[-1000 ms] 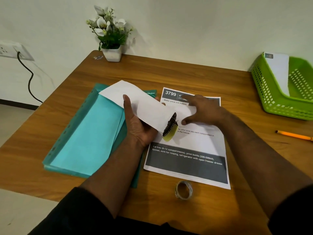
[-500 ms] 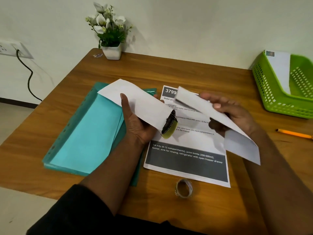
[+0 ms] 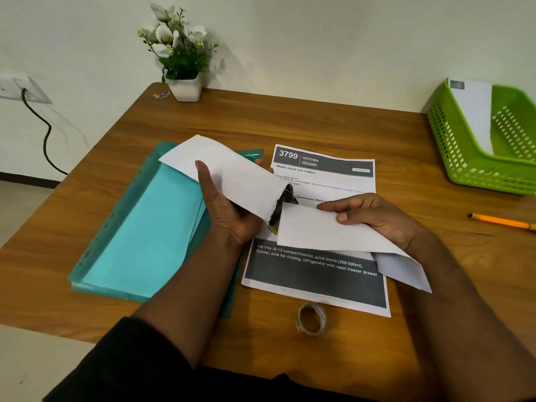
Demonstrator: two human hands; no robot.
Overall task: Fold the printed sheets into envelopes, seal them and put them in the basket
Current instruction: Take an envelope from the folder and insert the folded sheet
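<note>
On the wall at the far left sat a socket (image 3: 21,89) with a black cable (image 3: 43,134) hanging from it. On the wooden table (image 3: 290,117), a teal folder (image 3: 139,236) lay flat toward the left, and a white pot of flowers (image 3: 181,59) stood at the back edge. The left hand (image 3: 229,210) gripped a white envelope (image 3: 229,175) above the folder's right side, thumb on top and fingers curled beneath, its open end turned to the right. Just beside that opening, the right hand (image 3: 374,216) pinched a folded sheet (image 3: 342,233), whose near corner touched the envelope's mouth. Beneath both lay a printed sheet (image 3: 319,274) headed "3799 KITCHEN", flat on the table. A roll of clear tape (image 3: 311,318) rested near the front edge below it. Farther right lay an orange pencil (image 3: 501,221), and at the back right corner stood the green basket (image 3: 464,158), with a white envelope (image 3: 475,111) leaning inside it.
</note>
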